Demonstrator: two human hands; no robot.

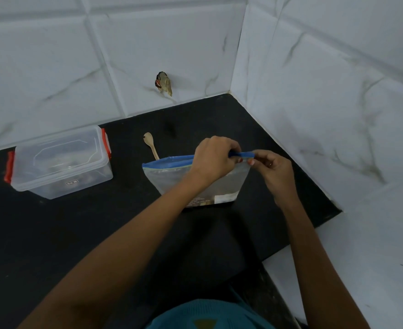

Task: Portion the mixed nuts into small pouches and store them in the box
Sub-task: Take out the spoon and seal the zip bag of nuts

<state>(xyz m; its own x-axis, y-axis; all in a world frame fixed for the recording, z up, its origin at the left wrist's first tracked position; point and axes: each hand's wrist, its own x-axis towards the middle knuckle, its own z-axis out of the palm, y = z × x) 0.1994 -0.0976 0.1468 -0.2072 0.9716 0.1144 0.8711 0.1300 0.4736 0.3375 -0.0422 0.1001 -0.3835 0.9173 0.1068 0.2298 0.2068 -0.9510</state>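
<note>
A clear zip pouch (pixel 172 179) with a blue zip strip stands upright on the black counter (pixel 100 233). A little of its contents shows at the bottom. My left hand (pixel 213 160) pinches the blue strip near its right end. My right hand (pixel 274 172) pinches the strip's right tip. A clear plastic box (pixel 60 162) with red clips and its lid on stands at the left. Small dark items show dimly inside it.
A wooden spoon (pixel 151 144) lies on the counter behind the pouch. Tiled walls (pixel 314 115) close the counter in at the back and right, meeting in a corner. A damaged hole (pixel 164 83) marks the back wall.
</note>
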